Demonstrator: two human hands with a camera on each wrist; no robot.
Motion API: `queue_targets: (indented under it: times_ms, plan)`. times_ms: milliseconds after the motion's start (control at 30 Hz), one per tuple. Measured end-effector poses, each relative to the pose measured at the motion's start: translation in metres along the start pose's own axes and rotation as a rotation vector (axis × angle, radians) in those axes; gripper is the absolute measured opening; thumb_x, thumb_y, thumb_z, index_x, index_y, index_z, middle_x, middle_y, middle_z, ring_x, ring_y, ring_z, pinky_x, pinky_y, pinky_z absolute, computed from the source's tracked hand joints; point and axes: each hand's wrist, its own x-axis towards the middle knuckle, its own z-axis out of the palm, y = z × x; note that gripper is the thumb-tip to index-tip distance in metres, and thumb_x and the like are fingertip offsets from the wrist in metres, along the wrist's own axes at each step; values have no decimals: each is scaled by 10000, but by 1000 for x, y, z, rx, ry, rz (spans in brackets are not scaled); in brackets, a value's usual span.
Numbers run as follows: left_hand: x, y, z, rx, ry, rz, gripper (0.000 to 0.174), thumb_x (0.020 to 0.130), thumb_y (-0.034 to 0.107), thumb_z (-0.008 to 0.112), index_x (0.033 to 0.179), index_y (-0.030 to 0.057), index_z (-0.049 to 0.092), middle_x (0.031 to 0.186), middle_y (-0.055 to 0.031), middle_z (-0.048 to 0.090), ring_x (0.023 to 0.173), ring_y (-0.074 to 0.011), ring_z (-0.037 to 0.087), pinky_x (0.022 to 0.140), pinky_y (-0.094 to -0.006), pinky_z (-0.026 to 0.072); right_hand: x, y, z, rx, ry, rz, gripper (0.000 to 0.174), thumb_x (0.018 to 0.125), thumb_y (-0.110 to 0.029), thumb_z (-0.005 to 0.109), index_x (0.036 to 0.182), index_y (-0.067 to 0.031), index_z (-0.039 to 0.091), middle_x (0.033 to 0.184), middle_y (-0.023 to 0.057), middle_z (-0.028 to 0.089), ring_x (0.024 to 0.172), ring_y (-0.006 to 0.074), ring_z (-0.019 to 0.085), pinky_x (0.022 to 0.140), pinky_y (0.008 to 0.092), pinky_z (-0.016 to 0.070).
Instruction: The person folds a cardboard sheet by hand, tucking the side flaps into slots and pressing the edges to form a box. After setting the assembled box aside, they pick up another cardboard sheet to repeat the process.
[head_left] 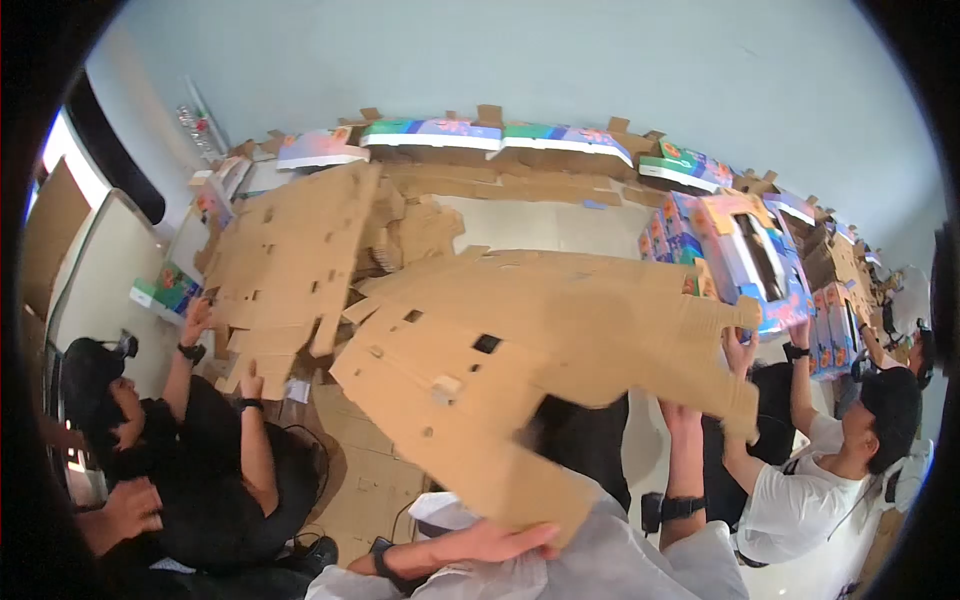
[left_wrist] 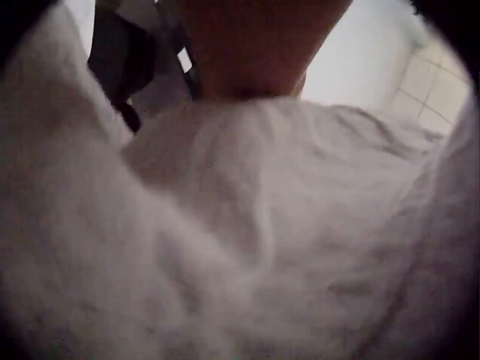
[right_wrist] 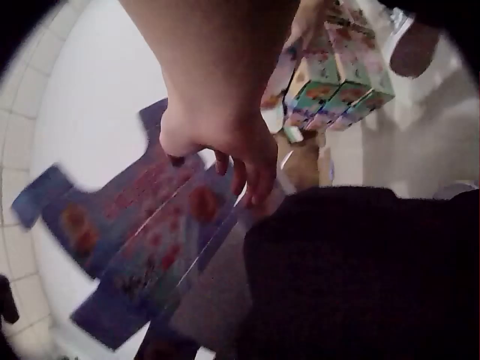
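Note:
A large flattened cardboard carton (head_left: 570, 330) with cut-outs and flaps spreads across the middle of the head view, plain brown side up. My left hand (head_left: 500, 541) grips its near corner, thumb on top. My right hand (right_wrist: 225, 142) is at the carton's printed underside, fingers curled at the blue-purple sheet (right_wrist: 146, 225) in the right wrist view. From the head camera, cardboard hides most of that hand, leaving the forearm (head_left: 684, 460) showing. White sleeve cloth (left_wrist: 247, 225) fills most of the left wrist view, with the forearm above it.
On the left, a person in a black cap (head_left: 95, 385) handles another flattened carton (head_left: 290, 250). A person in a white shirt (head_left: 805, 500) holds a printed box (head_left: 755, 250) on the right. Folded boxes (head_left: 430, 133) line the wall; more cartons (right_wrist: 341, 75) stand beyond my right hand.

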Motion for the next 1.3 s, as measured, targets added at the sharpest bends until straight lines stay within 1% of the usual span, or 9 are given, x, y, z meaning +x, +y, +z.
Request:
queue_targets:
  times_ms: [200, 367, 500, 633, 700, 833, 1133, 1233, 1300]
  plan:
    - [103, -39, 66, 39, -13, 15, 420, 1001, 390, 465, 777, 76, 632, 562, -4, 541, 466, -97, 504, 470, -264, 413, -70, -33, 96, 272, -728, 15, 655, 932, -492, 525, 1395, -41, 424, 1367, 125, 506, 1254, 259, 481, 1060, 461, 359]
    - [115, -80, 92, -26, -202, -121, 438, 991, 447, 465, 808, 87, 634, 552, -5, 529, 454, -97, 488, 449, -262, 396, -76, -27, 77, 104, -280, 430, 632, 910, -434, 591, 1364, -16, 454, 1314, 141, 547, 1200, 282, 530, 1001, 448, 434]
    - [121, -83, 99, -150, -300, -329, 400, 992, 464, 452, 975, 98, 612, 588, 8, 523, 503, -81, 486, 470, -259, 399, -86, 11, 78, 114, -56, 372, 479, 891, -315, 593, 1291, -64, 516, 1242, 89, 591, 1127, 231, 576, 926, 410, 481]
    - [111, -54, 79, -66, -316, -220, 389, 977, 444, 495, 986, 71, 606, 682, -25, 572, 583, -114, 536, 520, -280, 437, -68, 4, 72, 158, -144, 524, 371, 843, -186, 640, 1192, -74, 583, 1177, 79, 626, 1055, 209, 625, 852, 389, 531]
    - [88, -30, 52, 333, -350, 241, 351, 969, 388, 531, 980, 45, 607, 777, -45, 601, 668, -140, 577, 606, -291, 476, -77, 17, 60, 227, -49, 450, 414, 801, -134, 664, 1193, -38, 569, 1158, 110, 630, 1020, 221, 641, 831, 386, 550]
    - [8, -44, -24, 495, -134, 192, 322, 936, 306, 591, 1099, 31, 554, 954, -70, 599, 836, -183, 596, 737, -306, 483, -105, 2, 27, 248, 69, 391, 465, 774, -87, 666, 1217, -8, 549, 1154, 126, 631, 994, 233, 653, 823, 379, 561]
    - [-127, -26, -102, 607, 1059, -170, 825, 741, 148, 801, 1399, 21, 321, 1289, -146, 453, 1134, -238, 508, 963, -362, 403, -152, 13, -14, 321, 30, 476, 527, 784, -113, 672, 1277, -1, 524, 1220, 146, 597, 1093, 258, 600, 930, 392, 501]
    - [-125, -54, -109, 863, 1332, 254, 1040, 659, 78, 842, 1458, 38, 179, 1454, -174, 228, 1255, -272, 404, 1019, -401, 361, -152, 49, -27, -6, 317, 124, 564, 808, -216, 696, 1291, 5, 508, 1273, 149, 565, 1134, 254, 563, 980, 392, 456]
    - [-128, -57, -110, 1112, 1416, 164, 1046, 671, 118, 840, 1461, 63, 157, 1503, -187, 57, 1328, -333, 299, 1061, -433, 311, -148, 59, -50, -366, 335, -76, 637, 792, -255, 726, 1314, 6, 471, 1288, 167, 539, 1163, 278, 540, 992, 398, 448]
